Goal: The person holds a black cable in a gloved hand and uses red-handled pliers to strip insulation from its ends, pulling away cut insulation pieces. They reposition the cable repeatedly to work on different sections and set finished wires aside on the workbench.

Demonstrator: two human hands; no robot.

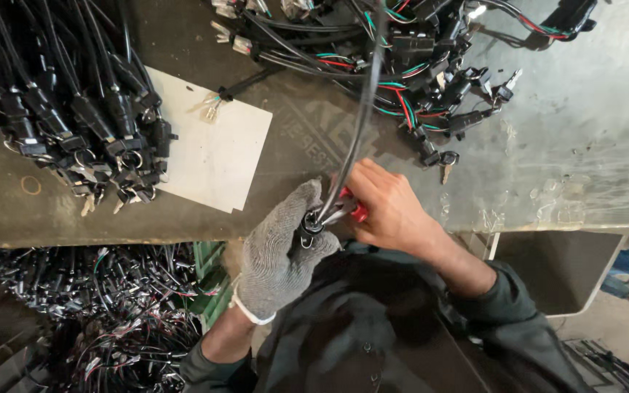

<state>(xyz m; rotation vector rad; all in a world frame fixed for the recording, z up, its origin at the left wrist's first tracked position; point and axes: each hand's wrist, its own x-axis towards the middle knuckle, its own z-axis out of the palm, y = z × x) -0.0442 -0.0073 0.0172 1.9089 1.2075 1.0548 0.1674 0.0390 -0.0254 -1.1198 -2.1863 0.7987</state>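
My left hand (279, 247), in a grey knit glove, grips the round black end piece (310, 225) of a black cable (364, 109) that runs up across the bench. My bare right hand (387, 207) holds red-handled pliers (349, 207), whose metal jaws meet the cable right at the black end piece. Both hands are close together at the bench's front edge, just above my dark jacket.
A bundle of black cables with connectors and keys (74, 124) lies at left, beside a white card (216, 149). More wired connectors with keys (431, 80) are piled at the top. A green crate (209, 280) and heaps of wiring (103, 313) sit below the worn bench (584, 145).
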